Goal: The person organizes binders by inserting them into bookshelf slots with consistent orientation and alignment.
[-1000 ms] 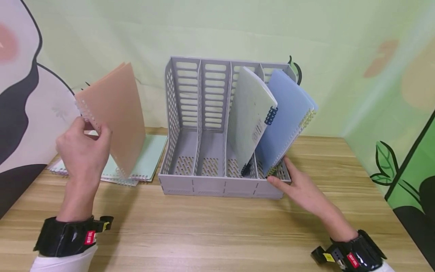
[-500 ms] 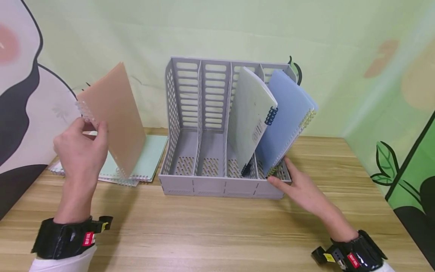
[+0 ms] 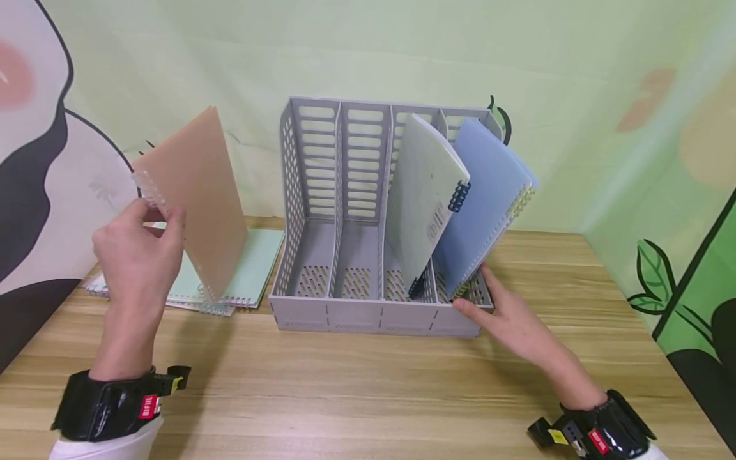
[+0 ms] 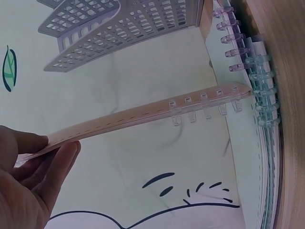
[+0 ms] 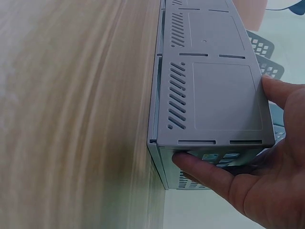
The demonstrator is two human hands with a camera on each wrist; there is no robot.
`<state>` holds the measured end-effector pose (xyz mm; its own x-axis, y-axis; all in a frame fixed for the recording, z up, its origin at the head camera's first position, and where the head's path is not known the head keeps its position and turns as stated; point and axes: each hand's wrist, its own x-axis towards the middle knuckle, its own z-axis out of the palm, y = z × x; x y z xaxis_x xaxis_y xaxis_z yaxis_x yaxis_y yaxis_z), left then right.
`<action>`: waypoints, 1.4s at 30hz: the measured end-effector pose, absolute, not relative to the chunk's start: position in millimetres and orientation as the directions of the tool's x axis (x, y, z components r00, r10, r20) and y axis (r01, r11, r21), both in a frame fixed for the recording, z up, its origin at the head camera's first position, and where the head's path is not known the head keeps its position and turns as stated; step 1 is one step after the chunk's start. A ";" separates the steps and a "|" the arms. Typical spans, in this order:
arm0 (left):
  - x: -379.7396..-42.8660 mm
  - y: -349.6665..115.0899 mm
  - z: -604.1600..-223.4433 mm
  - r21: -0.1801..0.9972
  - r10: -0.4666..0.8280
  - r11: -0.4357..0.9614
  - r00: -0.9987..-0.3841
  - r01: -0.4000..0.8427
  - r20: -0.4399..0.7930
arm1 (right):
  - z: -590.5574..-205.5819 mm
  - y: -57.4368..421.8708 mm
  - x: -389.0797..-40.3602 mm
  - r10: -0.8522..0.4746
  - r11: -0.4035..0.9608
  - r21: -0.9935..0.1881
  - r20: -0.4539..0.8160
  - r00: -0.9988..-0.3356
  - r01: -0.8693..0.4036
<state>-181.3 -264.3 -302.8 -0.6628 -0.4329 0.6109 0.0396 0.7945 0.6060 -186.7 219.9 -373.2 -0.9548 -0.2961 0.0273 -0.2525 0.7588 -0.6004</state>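
My left hand [image 3: 138,252] pinches an orange spiral notebook [image 3: 201,191] by its clear-ringed spine edge. It stands upright and tilted, its lower corner over a stack of pale green notebooks [image 3: 260,259]. Close up in the left wrist view, thumb and fingers [image 4: 64,162] hold the orange cover from both sides. My right hand [image 3: 512,319] grips the front right corner of a grey file rack [image 3: 356,314]; in the right wrist view its digits lie along the rack's [image 5: 226,95] rim and side wall. In the rack lean a grey-green notebook [image 3: 422,191] and a blue notebook [image 3: 485,191].
The rack has several upright slots; the two left ones [image 3: 359,255] hold nothing visible. It stands on a wood-grain table [image 3: 356,390] near a printed green backdrop [image 3: 253,57]. Stacked notebooks with clear and purplish rings [image 4: 231,38] lie left of the rack.
My left hand and the orange notebook have shifted only slightly, the notebook's top swaying left and partly back. The right hand, rack and its notebooks stay in place.
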 end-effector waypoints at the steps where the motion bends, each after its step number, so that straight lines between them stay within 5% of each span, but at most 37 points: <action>1: -181.1 -264.2 -302.8 0.603 -0.431 0.797 -0.662 0.040 0.613 | -373.2 219.9 -186.6 -0.295 0.759 -0.600 0.027 -0.955 -0.252; 23: -174.8 -259.8 -298.6 0.611 -0.394 0.789 -0.714 0.060 0.579 | -372.8 219.2 -186.5 -0.293 0.763 -0.597 0.023 -0.956 -0.248; 42: -174.8 -257.1 -297.9 0.596 -0.375 0.796 -0.688 0.104 0.621 | -374.3 219.4 -187.7 -0.294 0.759 -0.601 0.027 -0.956 -0.251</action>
<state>-174.8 -257.1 -297.9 -0.6880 -0.3750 0.6213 0.1045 0.7960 0.5962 -187.7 219.4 -374.3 -0.9555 -0.2937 0.0274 -0.2506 0.7591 -0.6008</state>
